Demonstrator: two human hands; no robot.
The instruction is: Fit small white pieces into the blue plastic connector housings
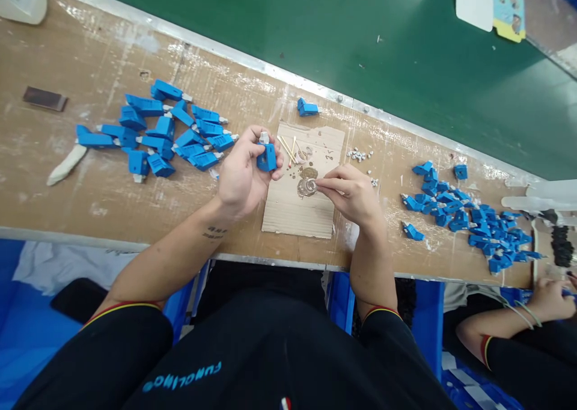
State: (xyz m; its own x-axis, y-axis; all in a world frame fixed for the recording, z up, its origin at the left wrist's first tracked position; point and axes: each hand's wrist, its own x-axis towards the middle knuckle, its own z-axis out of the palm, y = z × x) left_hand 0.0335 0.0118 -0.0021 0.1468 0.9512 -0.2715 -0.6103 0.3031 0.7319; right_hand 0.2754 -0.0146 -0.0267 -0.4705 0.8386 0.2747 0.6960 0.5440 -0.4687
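Observation:
My left hand is closed around a blue plastic part with a white tip, held upright above the left edge of a cardboard sheet. The fingers of my right hand are pinched together over the same sheet. At their tips is a small, clear round thing, beside a wet brown stain; whether the fingers grip it or something thinner, I cannot make out. Several cotton swabs lie at the top left of the cardboard. To its right are scattered small white pieces.
Blue parts with white tips cover the left bench, and a larger pile lies right. One blue part sits behind the cardboard. A metal rail borders the green surface. A co-worker's hand shows at far right.

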